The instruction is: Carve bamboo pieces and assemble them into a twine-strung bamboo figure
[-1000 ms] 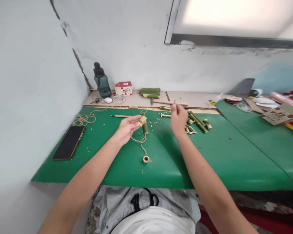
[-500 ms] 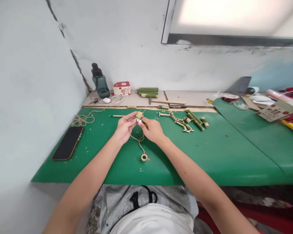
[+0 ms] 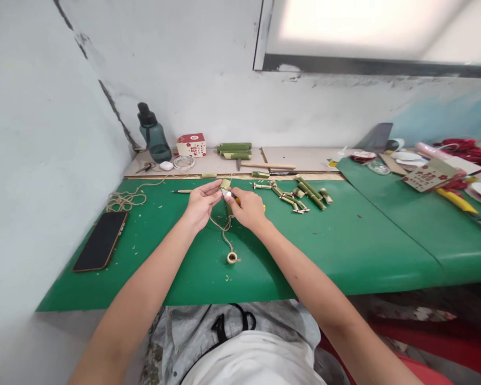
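My left hand (image 3: 202,203) grips a short green bamboo piece (image 3: 226,184) between its fingers and thumb. My right hand (image 3: 247,207) is closed around a yellow utility knife (image 3: 264,207), mostly covered by the fingers. The pale blade end seems to lie against the bamboo's near edge. Beneath the hands, a twine (image 3: 227,238) runs down to a small bamboo ring (image 3: 232,258) lying on the green mat (image 3: 176,278). Part of another green piece below the hands is too hidden to name.
At left are a phone (image 3: 101,240) and a twine coil (image 3: 125,201). Behind stand a water bottle (image 3: 154,136), a red-white box (image 3: 191,145), bamboo lengths (image 3: 234,151) and a hammer (image 3: 268,166). Jointed bamboo sticks (image 3: 282,195) and cut pieces (image 3: 310,192) lie right.
The view has turned slightly right, so the scene sits further left. Both hands keep their holds; the knife's yellow end now shows beyond my right hand.
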### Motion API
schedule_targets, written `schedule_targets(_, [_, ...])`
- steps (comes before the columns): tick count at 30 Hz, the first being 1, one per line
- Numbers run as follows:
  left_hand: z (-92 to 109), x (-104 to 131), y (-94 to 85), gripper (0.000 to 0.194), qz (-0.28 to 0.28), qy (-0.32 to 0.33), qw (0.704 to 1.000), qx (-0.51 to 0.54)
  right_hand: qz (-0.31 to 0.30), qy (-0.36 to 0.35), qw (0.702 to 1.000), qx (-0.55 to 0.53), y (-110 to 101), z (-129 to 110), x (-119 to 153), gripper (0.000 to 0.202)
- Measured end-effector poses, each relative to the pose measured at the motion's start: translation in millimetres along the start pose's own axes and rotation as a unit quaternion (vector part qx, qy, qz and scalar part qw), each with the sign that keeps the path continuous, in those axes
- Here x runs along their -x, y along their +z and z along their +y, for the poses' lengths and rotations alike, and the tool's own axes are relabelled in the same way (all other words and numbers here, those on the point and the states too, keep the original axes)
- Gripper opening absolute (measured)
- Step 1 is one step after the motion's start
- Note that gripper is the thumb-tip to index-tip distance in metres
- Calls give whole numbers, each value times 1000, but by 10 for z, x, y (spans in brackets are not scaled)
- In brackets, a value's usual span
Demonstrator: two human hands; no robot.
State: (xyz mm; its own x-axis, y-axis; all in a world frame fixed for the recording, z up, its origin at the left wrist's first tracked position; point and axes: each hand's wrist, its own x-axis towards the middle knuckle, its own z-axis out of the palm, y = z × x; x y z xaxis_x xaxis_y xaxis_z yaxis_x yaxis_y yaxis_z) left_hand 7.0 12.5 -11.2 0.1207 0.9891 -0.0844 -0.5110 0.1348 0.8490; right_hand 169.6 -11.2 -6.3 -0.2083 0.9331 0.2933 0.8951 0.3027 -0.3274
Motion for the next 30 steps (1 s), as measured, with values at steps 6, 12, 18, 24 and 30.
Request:
schedule_targets(6, [137,-73,-156,40,-51,-48,998,-6,7,-8,1000,7,-41,-33,-20,43])
schedule_targets(12, [178,-44,-75,40,-35,-3,999,-31,27,4,1000,15,14,-124,-16,38])
schedule_targets(18, [126,70,-80,44,-40,-31,999,-2,140,65,987,-37,-93,100,-97,40])
schedule_targets(24, [128,133,-209,39,-24,-73,997,-4,216,112,961,-130,-189,364,-142,42])
schedule_targets(30, [43,112,-160,43,-22,-34,999,-2,119,65,983,-126,-13,128,-58,39])
